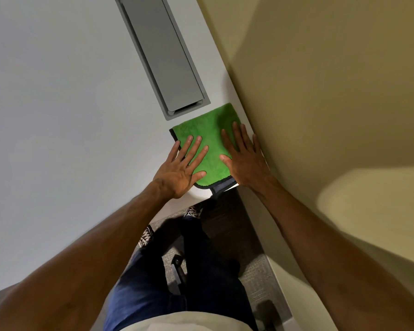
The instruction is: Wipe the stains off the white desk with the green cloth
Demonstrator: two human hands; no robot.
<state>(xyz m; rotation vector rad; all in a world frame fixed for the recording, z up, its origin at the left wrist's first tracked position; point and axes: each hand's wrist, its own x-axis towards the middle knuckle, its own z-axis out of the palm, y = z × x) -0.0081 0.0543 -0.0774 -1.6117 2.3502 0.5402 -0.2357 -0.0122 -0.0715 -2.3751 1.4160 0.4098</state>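
Observation:
A folded green cloth (207, 137) with a dark trim lies flat on the white desk (65, 111), at the desk's near corner beside the wall. My left hand (181, 167) presses on its left part with straight, spread fingers. My right hand (244, 156) lies flat on its right part, fingers straight, next to the wall. No stains are plain to see on the desk around the cloth.
A long grey cable flap (164, 53) is set into the desk just beyond the cloth. A beige wall (320, 91) runs along the desk's right edge. Below the desk corner are my legs in dark trousers (177, 271) and grey carpet (256, 278).

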